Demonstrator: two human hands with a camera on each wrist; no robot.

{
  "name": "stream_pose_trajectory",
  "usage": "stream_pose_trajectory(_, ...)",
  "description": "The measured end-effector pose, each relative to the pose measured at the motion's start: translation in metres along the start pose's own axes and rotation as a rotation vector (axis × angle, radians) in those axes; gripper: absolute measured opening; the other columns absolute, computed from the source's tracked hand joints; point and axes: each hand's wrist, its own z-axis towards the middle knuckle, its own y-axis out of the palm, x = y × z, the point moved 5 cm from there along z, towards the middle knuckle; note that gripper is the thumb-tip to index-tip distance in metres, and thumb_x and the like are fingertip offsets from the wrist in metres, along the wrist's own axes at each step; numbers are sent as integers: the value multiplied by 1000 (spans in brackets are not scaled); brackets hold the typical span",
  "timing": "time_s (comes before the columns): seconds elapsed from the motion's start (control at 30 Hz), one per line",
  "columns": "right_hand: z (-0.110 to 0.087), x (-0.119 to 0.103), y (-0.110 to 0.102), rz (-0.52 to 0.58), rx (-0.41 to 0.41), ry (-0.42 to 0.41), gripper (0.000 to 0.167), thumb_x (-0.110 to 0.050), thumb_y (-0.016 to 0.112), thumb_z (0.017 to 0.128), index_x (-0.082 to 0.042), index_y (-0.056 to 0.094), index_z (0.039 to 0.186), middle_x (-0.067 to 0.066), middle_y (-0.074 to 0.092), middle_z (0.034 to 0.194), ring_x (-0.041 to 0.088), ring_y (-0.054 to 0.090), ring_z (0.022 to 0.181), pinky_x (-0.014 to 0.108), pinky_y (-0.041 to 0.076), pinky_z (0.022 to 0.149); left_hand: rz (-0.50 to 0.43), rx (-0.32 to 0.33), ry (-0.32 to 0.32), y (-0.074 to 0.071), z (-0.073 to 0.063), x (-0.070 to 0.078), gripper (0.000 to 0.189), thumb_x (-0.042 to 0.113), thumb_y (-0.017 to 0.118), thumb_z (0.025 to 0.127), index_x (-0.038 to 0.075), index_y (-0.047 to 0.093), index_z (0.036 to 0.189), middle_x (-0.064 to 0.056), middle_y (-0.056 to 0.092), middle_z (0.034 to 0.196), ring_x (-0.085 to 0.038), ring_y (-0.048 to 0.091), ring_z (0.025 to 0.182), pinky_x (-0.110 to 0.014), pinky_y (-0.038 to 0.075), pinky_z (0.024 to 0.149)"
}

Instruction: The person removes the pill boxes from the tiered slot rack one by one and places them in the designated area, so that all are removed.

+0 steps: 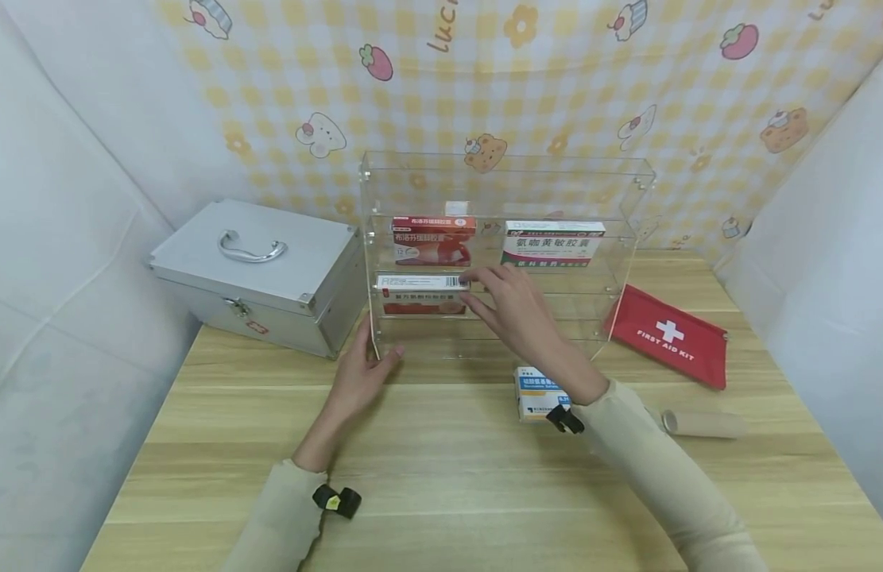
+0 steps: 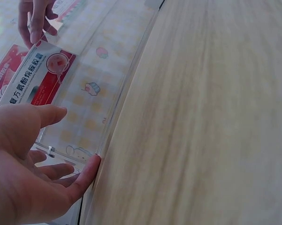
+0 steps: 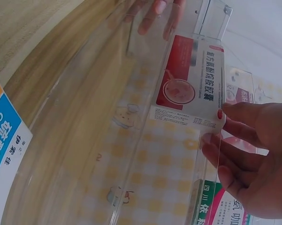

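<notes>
A white-and-red medicine box (image 1: 423, 302) lies lengthwise on a lower tier of the clear acrylic shelf (image 1: 509, 163). My right hand (image 1: 516, 306) holds this box at its right end, thumb and curled fingers at the corner, as the right wrist view (image 3: 258, 159) also shows. My left hand (image 1: 358, 373) rests against the shelf's lower left side, thumb spread toward the front; in the left wrist view a fingertip (image 2: 91, 164) touches the bottom corner. One tier up stand a red medicine box (image 1: 432, 246) and a white-and-green medicine box (image 1: 551, 248).
A silver metal case (image 1: 255, 262) stands left of the shelf. To the right lies a red first aid pouch (image 1: 666, 334). A blue-and-white medicine box (image 1: 534, 389) sits on the table (image 1: 441, 477) beneath my right forearm, and a cardboard tube (image 1: 706, 424) lies beyond it.
</notes>
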Motion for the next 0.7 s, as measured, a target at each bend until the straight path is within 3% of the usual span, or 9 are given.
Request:
stream_pose_trajectory(0.17,4,3,0,74,-29,14,22,-20,76,88,-11,69,107,4,72,101,20,62,84,31,51,69,7,2,-3,0,0,0,79,27,65,96,32,15,158,-19,33,153,-39,46,128,-47,51,93)
stream_pose_trajectory(0.4,8,9,0,151,-113,97,28,-18,76,87,-9,66,112,5,71,105,18,64,85,30,55,72,20,0,-10,0,-1,0,80,29,65,96,31,15,158,-22,35,152,-40,49,126,-49,50,94)
stream_pose_trajectory(0.7,13,11,0,143,-196,137,27,-21,74,89,-8,71,113,5,69,106,13,60,75,27,52,64,1,-1,-8,0,-1,-1,80,28,65,96,32,14,158,-20,33,153,-40,47,128,-48,51,93)
